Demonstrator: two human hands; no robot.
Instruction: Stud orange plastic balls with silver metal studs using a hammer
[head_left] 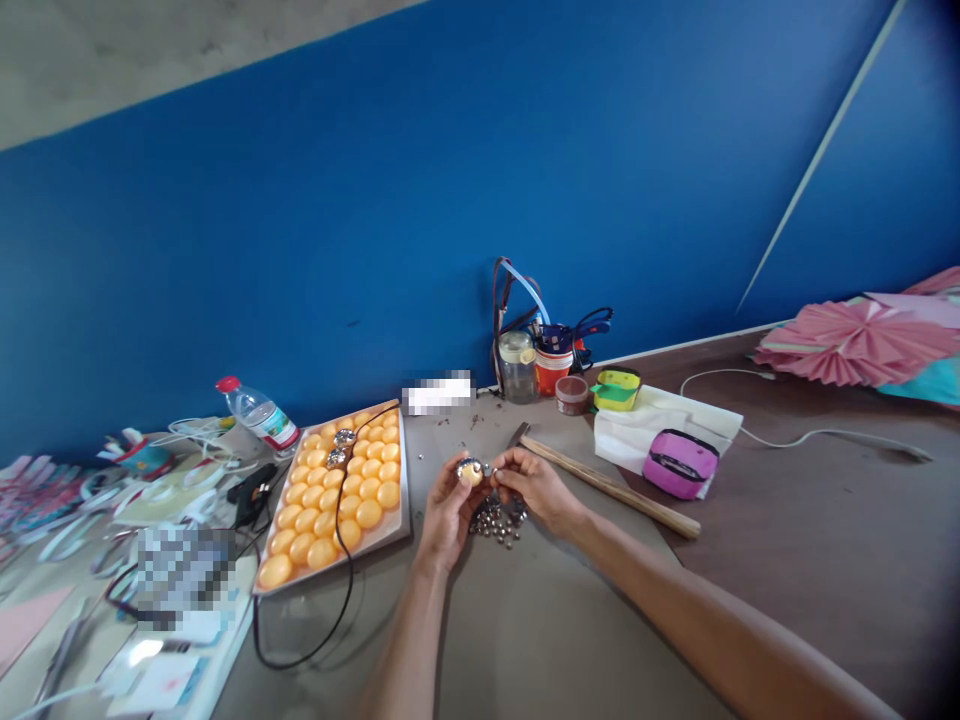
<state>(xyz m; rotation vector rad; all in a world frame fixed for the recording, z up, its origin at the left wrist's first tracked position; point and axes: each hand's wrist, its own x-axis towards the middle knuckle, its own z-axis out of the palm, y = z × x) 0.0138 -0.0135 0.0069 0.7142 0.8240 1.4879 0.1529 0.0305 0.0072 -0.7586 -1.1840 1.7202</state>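
Observation:
My left hand (444,515) grips an orange ball (471,476) partly covered with shiny silver beads, its bare orange side facing me. Close by on its right, my right hand (541,490) is closed in a pinch at the ball's edge. Between its thumb and forefinger shows a small shiny bead (493,477), partly hidden by the fingers. Beneath both hands lies a loose pile of small silver beads (495,527) on the grey table mat. To the left, a shallow box (406,500) holds rows of plain orange balls (367,514), with two silver-covered balls (336,458) among them.
A hammer (615,487) lies right of my hands. A black cord (352,575) crosses the box. Behind stand a glass jar (517,370), an orange cup (553,373) of tools and a small tub (572,396). A purple case (681,463) and a bottle (262,418) flank the workspace.

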